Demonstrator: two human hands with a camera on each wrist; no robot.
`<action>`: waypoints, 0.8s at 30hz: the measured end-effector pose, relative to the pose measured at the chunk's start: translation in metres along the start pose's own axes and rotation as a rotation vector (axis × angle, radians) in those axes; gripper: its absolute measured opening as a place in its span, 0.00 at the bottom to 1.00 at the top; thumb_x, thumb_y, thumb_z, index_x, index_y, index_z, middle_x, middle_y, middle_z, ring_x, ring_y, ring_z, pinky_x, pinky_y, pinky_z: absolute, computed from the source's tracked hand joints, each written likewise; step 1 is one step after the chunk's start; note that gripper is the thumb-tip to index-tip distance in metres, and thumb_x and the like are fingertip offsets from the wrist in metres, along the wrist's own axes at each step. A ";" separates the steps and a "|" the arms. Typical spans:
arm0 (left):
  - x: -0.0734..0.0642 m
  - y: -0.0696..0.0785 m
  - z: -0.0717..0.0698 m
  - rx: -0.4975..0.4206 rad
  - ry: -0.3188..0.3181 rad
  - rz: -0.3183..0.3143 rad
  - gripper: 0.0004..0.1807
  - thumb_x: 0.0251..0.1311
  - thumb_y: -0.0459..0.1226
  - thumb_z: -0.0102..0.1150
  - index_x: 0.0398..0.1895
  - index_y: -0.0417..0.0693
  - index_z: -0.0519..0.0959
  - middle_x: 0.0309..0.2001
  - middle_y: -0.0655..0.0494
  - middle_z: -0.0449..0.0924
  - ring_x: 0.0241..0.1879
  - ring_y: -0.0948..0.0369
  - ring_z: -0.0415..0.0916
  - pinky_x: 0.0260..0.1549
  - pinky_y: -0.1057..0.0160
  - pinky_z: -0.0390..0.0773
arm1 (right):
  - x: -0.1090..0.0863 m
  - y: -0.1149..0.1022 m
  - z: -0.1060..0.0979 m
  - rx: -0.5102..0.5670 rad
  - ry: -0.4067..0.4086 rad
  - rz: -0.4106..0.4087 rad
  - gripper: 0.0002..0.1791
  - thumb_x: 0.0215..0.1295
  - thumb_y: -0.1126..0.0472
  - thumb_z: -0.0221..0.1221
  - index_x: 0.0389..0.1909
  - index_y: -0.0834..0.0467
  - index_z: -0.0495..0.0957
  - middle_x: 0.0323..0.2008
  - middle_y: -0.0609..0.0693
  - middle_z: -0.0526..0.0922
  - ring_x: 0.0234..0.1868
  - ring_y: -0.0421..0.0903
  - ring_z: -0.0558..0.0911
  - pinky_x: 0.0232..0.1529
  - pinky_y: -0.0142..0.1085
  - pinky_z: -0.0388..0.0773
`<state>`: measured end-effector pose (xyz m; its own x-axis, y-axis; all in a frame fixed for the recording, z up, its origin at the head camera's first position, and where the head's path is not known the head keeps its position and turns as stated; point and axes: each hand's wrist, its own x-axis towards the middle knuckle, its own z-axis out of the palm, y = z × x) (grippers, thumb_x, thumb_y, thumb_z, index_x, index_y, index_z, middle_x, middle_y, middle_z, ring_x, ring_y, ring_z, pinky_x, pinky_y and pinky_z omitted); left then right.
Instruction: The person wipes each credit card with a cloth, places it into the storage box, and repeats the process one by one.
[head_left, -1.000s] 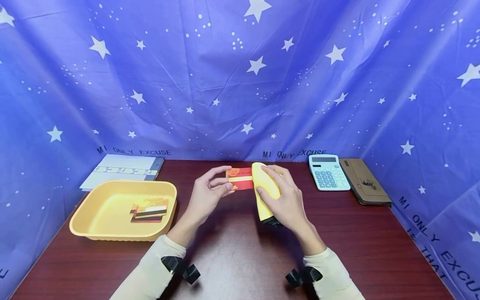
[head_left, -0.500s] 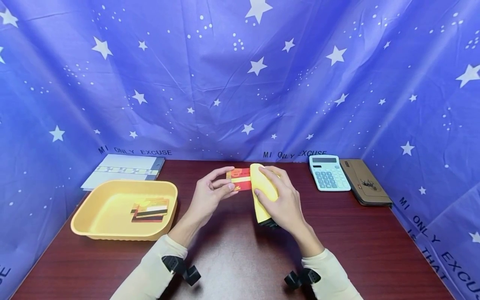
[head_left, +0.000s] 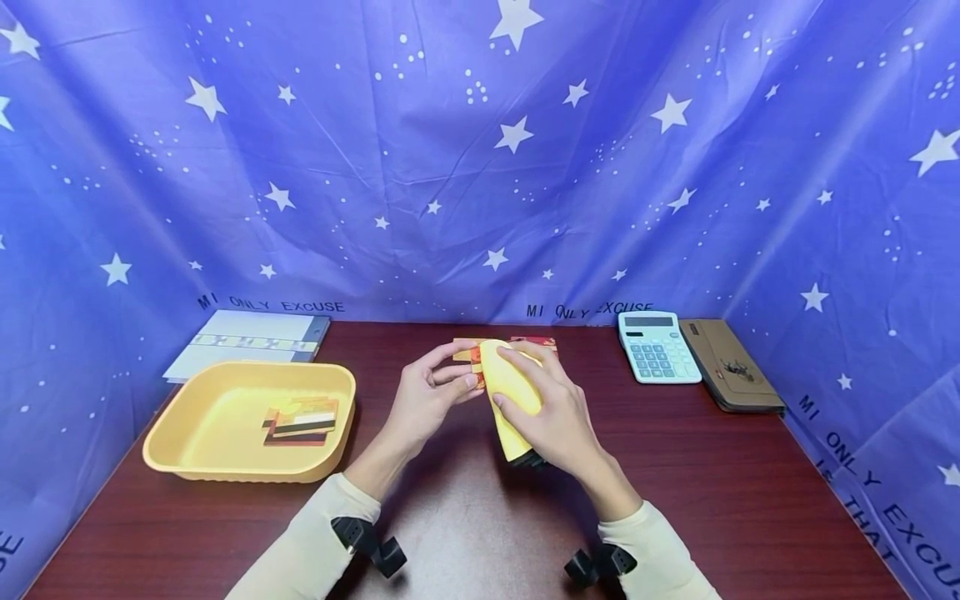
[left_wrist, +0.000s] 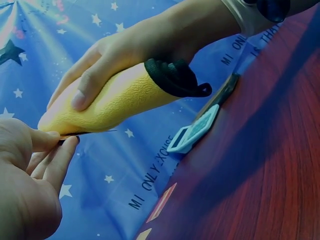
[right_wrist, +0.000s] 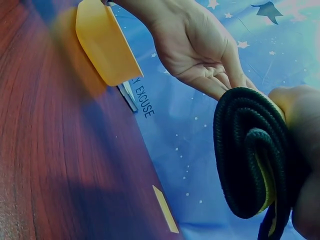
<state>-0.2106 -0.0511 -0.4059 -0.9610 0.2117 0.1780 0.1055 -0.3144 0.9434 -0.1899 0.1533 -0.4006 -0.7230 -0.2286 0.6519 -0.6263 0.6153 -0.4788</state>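
Observation:
My left hand point(head_left: 431, 396) pinches a red-and-gold card point(head_left: 477, 357) by its left end, thumb in front and fingers behind. A folded yellow towel point(head_left: 510, 400) with dark trim covers most of that card in the head view. My right hand point(head_left: 551, 408) grips the towel from the right, thumb along its near side. In the left wrist view the card point(left_wrist: 97, 132) shows as a thin edge under the towel point(left_wrist: 120, 100). The towel's rolled dark end point(right_wrist: 245, 150) faces the right wrist camera.
A yellow bin point(head_left: 202, 425) with several cards point(head_left: 303, 417) stands left, a white-and-grey folder point(head_left: 247, 333) behind it. At the table's back lie a red card point(head_left: 536, 342) and a gold card point(head_left: 463, 342). A calculator point(head_left: 660, 350) and brown wallet point(head_left: 731, 367) lie right.
The towel has slid left along the card, covering nearly all of it up to my left fingertips. The cards at the table's back have come into sight behind it.

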 end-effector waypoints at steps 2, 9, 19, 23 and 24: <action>0.000 -0.001 0.001 0.011 0.006 -0.002 0.28 0.64 0.19 0.60 0.68 0.36 0.74 0.55 0.30 0.83 0.46 0.63 0.88 0.54 0.48 0.88 | -0.001 -0.002 0.000 0.006 -0.009 -0.005 0.33 0.57 0.55 0.73 0.66 0.44 0.79 0.64 0.48 0.79 0.58 0.48 0.83 0.42 0.44 0.85; -0.001 -0.001 0.001 0.038 0.023 -0.010 0.27 0.64 0.20 0.60 0.67 0.38 0.75 0.47 0.38 0.89 0.45 0.64 0.88 0.50 0.57 0.90 | -0.002 -0.004 0.004 0.007 -0.021 -0.031 0.34 0.56 0.56 0.74 0.67 0.44 0.79 0.64 0.48 0.79 0.62 0.47 0.82 0.43 0.43 0.86; -0.001 0.004 0.000 0.017 0.019 0.009 0.26 0.63 0.18 0.59 0.65 0.34 0.76 0.47 0.36 0.88 0.44 0.62 0.89 0.51 0.50 0.89 | 0.000 0.000 0.002 -0.049 0.006 -0.017 0.33 0.57 0.54 0.73 0.66 0.44 0.79 0.64 0.47 0.79 0.54 0.46 0.85 0.35 0.43 0.85; -0.001 0.006 -0.001 0.030 0.015 0.016 0.25 0.62 0.19 0.60 0.64 0.34 0.77 0.48 0.33 0.87 0.43 0.61 0.89 0.50 0.49 0.90 | 0.002 0.004 -0.002 -0.042 0.038 -0.010 0.33 0.57 0.54 0.73 0.66 0.44 0.79 0.64 0.47 0.79 0.56 0.47 0.84 0.36 0.44 0.86; -0.001 0.007 -0.001 0.037 0.015 0.016 0.26 0.62 0.19 0.60 0.64 0.35 0.77 0.48 0.31 0.86 0.43 0.61 0.89 0.49 0.51 0.90 | 0.002 0.005 -0.003 -0.041 0.043 -0.002 0.33 0.57 0.55 0.73 0.66 0.44 0.79 0.64 0.47 0.79 0.56 0.46 0.84 0.36 0.44 0.86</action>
<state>-0.2087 -0.0543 -0.3996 -0.9627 0.1932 0.1895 0.1302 -0.2832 0.9502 -0.1939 0.1576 -0.3997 -0.7081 -0.1981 0.6778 -0.6145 0.6457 -0.4532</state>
